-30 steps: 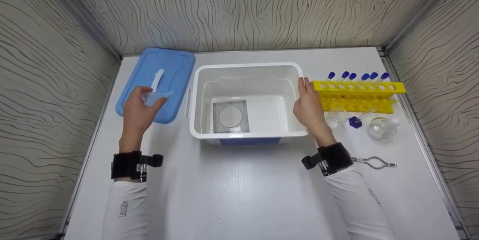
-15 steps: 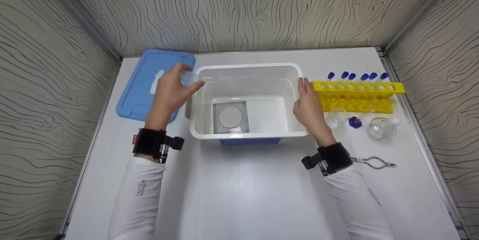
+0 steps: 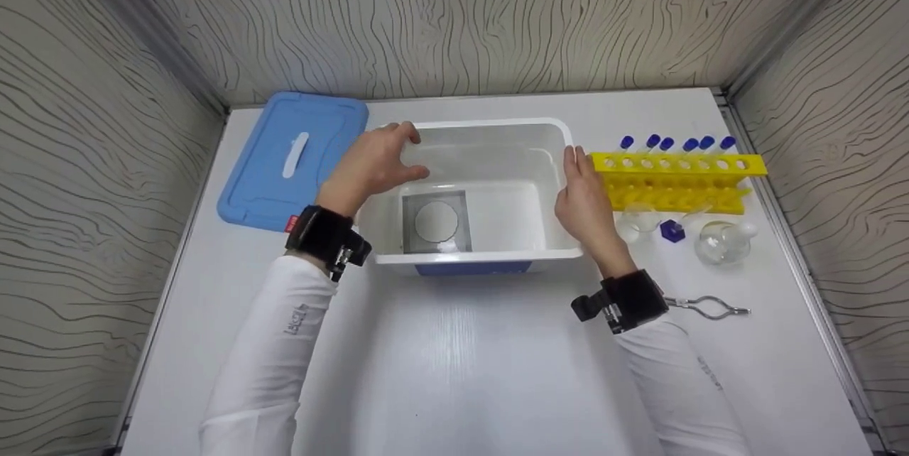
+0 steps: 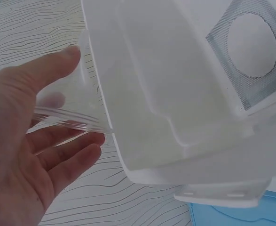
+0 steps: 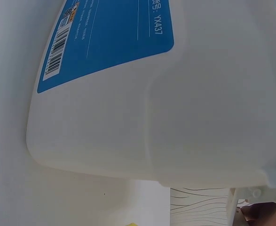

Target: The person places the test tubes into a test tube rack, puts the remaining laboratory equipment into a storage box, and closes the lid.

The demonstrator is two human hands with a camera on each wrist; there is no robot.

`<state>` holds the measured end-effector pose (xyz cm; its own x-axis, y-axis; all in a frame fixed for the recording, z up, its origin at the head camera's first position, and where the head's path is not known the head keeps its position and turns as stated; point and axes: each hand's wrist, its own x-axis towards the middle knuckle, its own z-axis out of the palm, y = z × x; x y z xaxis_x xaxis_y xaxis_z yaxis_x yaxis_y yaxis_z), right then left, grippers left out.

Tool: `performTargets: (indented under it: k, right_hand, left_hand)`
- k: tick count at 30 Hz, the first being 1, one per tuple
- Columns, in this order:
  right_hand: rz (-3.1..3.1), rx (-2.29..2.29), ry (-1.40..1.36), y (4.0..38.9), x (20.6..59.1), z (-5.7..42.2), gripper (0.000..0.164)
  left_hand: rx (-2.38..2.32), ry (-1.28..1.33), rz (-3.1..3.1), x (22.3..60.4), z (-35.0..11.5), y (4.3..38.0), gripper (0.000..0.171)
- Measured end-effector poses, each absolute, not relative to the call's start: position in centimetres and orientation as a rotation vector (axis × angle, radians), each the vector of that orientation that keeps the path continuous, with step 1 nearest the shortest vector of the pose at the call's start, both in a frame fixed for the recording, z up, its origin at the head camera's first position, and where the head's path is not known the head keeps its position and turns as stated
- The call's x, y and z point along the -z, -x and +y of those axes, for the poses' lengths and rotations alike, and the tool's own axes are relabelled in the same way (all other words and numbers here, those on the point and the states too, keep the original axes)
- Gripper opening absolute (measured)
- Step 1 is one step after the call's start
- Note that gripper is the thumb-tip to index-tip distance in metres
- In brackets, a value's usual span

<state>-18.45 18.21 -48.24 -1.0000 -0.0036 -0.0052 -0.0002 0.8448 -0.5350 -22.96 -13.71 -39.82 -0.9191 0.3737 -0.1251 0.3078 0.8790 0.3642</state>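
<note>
A white plastic storage box stands open in mid-table, with a square wire gauze with a round white centre on its floor. Over the box's left end, my left hand holds a clear see-through vessel between thumb and fingers. Ridged lines show along the vessel in the left wrist view, right at the box's rim; its exact kind I cannot tell. My right hand grips the box's right side at the rim, and its fingers show by the side handle in the right wrist view.
A blue lid with a white handle lies at the left. On the right are a yellow test tube rack with several blue-capped tubes, a purple-based glass piece, a round clear flask and metal tongs. Patterned walls enclose the table.
My left hand has carried the clear vessel rightward from above the blue lid to over the box's left end. My right hand stays at the box's right side.
</note>
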Motion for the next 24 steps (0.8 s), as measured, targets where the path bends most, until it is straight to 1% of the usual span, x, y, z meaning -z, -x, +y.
performTargets:
  k: [9, 18, 24]
  right_hand:
    - [3.034, 0.868, 0.031, 18.4, 48.2, 18.3, 0.061]
    - [3.028, 0.883, 0.014, 18.3, 48.0, 18.2, 0.062]
    - [3.016, 0.894, 0.002, 18.2, 48.2, 18.3, 0.062]
  left_hand:
    - [-0.370, -0.555, 2.811, 41.7, -12.6, 23.9, 0.053]
    - [-0.233, -0.470, 2.673, 42.8, -11.4, 23.5, 0.061]
    - [-0.149, -0.501, 2.636, 43.0, -11.1, 23.3, 0.065]
